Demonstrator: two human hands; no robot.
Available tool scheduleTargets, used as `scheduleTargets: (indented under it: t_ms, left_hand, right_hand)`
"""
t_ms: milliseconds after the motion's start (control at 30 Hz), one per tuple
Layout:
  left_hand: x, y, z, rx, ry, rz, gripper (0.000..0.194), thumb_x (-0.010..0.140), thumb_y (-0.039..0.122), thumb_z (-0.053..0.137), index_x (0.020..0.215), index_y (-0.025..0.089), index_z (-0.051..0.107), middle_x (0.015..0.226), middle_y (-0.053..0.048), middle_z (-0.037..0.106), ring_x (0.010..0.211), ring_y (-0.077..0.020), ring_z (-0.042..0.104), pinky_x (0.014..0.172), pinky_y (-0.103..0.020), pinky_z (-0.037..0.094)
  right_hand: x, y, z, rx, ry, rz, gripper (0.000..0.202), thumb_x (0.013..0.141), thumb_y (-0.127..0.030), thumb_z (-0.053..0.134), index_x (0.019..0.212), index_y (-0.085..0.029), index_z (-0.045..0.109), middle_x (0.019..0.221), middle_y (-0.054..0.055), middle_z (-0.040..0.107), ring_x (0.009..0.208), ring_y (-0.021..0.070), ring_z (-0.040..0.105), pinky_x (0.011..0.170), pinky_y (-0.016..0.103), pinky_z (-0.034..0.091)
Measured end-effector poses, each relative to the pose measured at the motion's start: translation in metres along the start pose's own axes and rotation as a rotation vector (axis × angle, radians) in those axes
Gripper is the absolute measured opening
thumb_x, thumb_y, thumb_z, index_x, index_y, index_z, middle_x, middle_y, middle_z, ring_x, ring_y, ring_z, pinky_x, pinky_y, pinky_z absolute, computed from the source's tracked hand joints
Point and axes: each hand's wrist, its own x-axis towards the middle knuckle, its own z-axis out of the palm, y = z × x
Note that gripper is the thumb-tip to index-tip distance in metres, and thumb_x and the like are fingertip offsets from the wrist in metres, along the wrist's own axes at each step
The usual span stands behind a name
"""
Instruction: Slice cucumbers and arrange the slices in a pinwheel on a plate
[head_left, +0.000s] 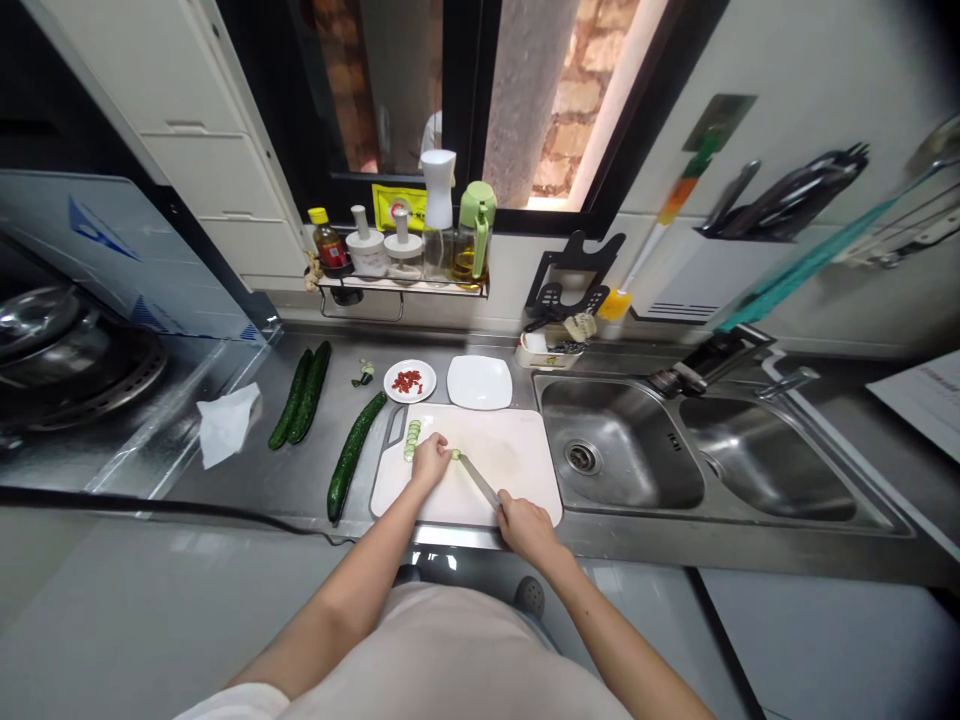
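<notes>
A white cutting board (525,450) lies on the steel counter. On its left part, a short row of pale green cucumber slices (412,440) rests beside my left hand (431,460). That hand's fingers are pressed together by a small cucumber piece (455,455); whether they grip it is too small to tell. My right hand (523,522) is closed round the handle of a knife (480,482), its blade pointing up and left with the tip at the small piece. One whole cucumber (355,457) lies left of the board, and two more cucumbers (300,393) lie farther left.
Behind the board stand a plate of red pieces (390,384) and a white square plate (480,383). Green scraps (363,374) and a white cloth or tissue (227,425) lie leftward. A double sink (622,440) is at right; a condiment rack (405,287) hangs behind.
</notes>
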Motion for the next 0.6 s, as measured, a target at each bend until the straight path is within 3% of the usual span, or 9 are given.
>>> scheduleTargets:
  t_ms: [400, 600]
  left_hand:
    - [-0.0003, 0.0043, -0.0015, 0.024, -0.003, -0.054, 0.018, 0.074, 0.014, 0.059, 0.09, 0.017, 0.064, 0.067, 0.002, 0.06, 0.065, -0.0121, 0.054, 0.064, -0.021, 0.037]
    - [-0.0003, 0.007, -0.0026, 0.066, -0.05, -0.034, 0.017, 0.077, 0.014, 0.057, 0.087, 0.019, 0.07, 0.074, 0.0, 0.065, 0.073, -0.0133, 0.057, 0.065, -0.022, 0.037]
  right_hand:
    - [0.0058, -0.0027, -0.004, 0.001, -0.069, -0.032, 0.027, 0.091, -0.019, 0.035, 0.114, -0.015, 0.049, 0.1, 0.015, 0.068, 0.098, 0.0264, 0.064, 0.074, 0.032, 0.04]
    - [0.007, -0.002, -0.0043, 0.015, -0.081, -0.023, 0.028, 0.091, -0.018, 0.034, 0.114, -0.016, 0.049, 0.101, 0.016, 0.067, 0.098, 0.0264, 0.063, 0.073, 0.032, 0.04]
